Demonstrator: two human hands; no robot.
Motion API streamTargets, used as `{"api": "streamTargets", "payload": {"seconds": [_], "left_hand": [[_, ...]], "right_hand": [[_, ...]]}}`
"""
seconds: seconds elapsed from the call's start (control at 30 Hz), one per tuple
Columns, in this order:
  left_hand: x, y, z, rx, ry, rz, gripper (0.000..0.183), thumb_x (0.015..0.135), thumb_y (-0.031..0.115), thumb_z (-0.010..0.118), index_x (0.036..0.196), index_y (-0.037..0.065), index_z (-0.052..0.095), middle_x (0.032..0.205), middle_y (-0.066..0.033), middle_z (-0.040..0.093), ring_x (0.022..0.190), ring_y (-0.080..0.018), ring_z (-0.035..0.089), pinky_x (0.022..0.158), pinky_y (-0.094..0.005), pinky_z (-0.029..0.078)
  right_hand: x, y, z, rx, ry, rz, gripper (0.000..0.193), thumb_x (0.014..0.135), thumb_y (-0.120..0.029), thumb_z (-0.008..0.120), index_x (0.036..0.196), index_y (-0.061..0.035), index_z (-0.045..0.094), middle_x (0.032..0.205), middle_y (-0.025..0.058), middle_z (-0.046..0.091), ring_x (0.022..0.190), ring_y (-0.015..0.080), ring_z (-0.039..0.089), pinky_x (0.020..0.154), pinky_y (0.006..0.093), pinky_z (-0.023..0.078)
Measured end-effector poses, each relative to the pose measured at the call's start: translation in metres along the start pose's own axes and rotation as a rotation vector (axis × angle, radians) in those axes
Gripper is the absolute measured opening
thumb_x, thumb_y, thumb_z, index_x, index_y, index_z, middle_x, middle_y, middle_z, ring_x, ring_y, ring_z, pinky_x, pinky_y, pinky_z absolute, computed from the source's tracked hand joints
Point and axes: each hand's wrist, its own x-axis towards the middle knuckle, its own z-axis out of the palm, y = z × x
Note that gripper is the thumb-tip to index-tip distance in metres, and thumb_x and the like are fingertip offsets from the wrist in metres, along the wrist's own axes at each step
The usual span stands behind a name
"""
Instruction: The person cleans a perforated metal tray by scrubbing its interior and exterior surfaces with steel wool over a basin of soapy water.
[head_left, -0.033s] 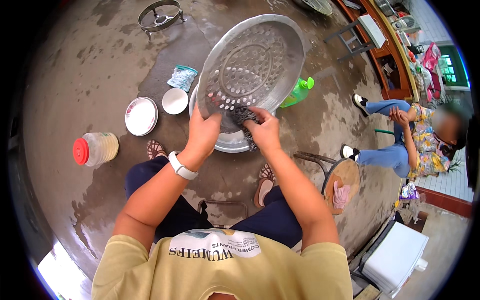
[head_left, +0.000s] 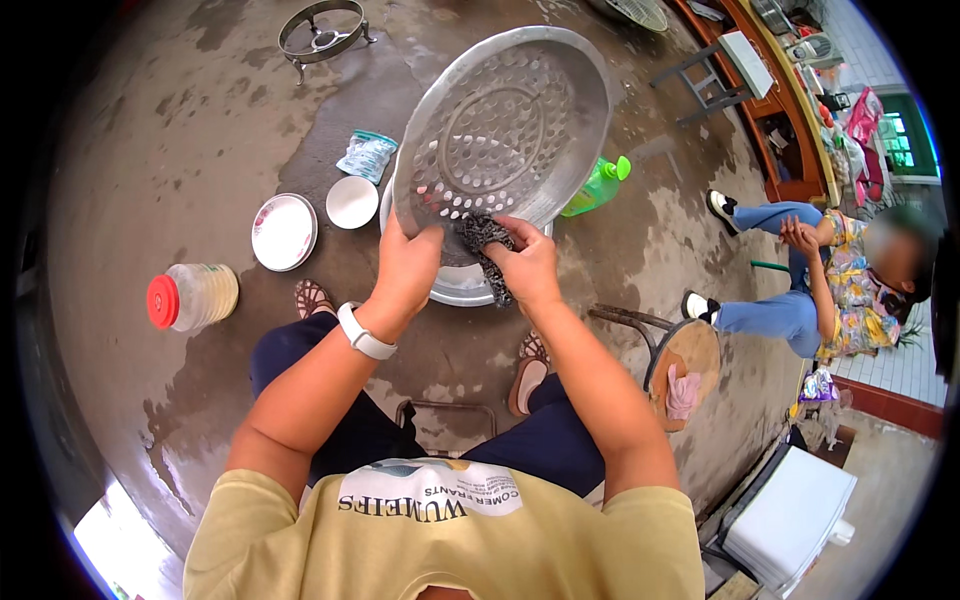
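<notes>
Metal perforated tray (head_left: 505, 135) stood tilted, its lower rim gripped by the left hand (head_left: 405, 268); the right hand (head_left: 525, 265) clutched a dark scouring pad (head_left: 484, 240) against it.

Floor: wet, stained grey concrete (head_left: 170, 140), daylit.
Furniture: round wooden stool (head_left: 690, 350); grey metal stand (head_left: 715, 70); wooden counter (head_left: 790, 110).
Corner: white box (head_left: 790, 515).

Nothing differs from the earlier view: the left hand (head_left: 408, 268) still grips the round perforated metal tray (head_left: 505, 130), and the right hand (head_left: 527, 268) still presses the dark wire scourer (head_left: 484, 238) against it.
</notes>
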Motion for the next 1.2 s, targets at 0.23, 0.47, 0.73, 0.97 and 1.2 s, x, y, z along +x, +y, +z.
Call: {"api": "streamTargets", "payload": {"seconds": [0.23,0.47,0.73,0.97,1.2], "left_hand": [[-0.011,0.008,0.005,0.063,-0.018,-0.015,0.051,0.078,-0.008,0.046,0.128,0.0,0.039,0.118,-0.0073,0.053,0.108,-0.0153,0.049,0.092,-0.0279,0.039],[-0.009,0.005,0.002,0.189,-0.206,0.02,0.051,0.078,-0.007,0.046,0.127,0.002,0.041,0.117,-0.0072,0.053,0.107,-0.0154,0.05,0.091,-0.0267,0.039],[-0.008,0.018,0.01,0.03,-0.062,-0.023,0.049,0.078,-0.008,0.045,0.125,0.001,0.043,0.116,-0.0066,0.054,0.106,-0.0136,0.05,0.09,-0.0266,0.04],[0.0,0.01,-0.002,-0.049,0.011,0.001,0.05,0.077,-0.01,0.042,0.126,0.0,0.04,0.118,-0.0077,0.051,0.109,-0.0161,0.048,0.092,-0.028,0.038],[-0.014,0.025,0.013,-0.018,-0.09,-0.07,0.05,0.076,-0.008,0.044,0.125,0.0,0.041,0.116,-0.0069,0.051,0.108,-0.0163,0.048,0.092,-0.0278,0.038]], "right_hand": [[0.037,0.01,-0.057,-0.366,0.19,-0.156,0.031,0.065,-0.005,0.065,0.095,-0.0084,0.069,0.088,0.0109,0.069,0.082,0.0196,0.067,0.077,0.0303,0.051],[0.043,-0.034,-0.105,-0.772,0.601,-0.758,0.032,0.066,-0.005,0.063,0.096,-0.0145,0.068,0.091,0.0097,0.067,0.083,0.0279,0.065,0.075,0.0344,0.051],[0.013,0.004,-0.04,-0.385,0.163,-0.127,0.033,0.067,-0.01,0.065,0.099,-0.0064,0.068,0.091,0.0136,0.069,0.085,0.0223,0.066,0.081,0.0312,0.05],[-0.012,-0.03,0.012,0.221,-0.153,0.094,0.041,0.073,0.0,0.066,0.113,0.0063,0.056,0.098,0.0127,0.065,0.088,0.0165,0.062,0.079,0.0252,0.049],[0.041,-0.014,-0.078,-0.818,0.485,-0.669,0.033,0.067,-0.007,0.063,0.098,-0.0157,0.066,0.092,0.0058,0.067,0.082,0.0286,0.063,0.073,0.0359,0.05]]}}
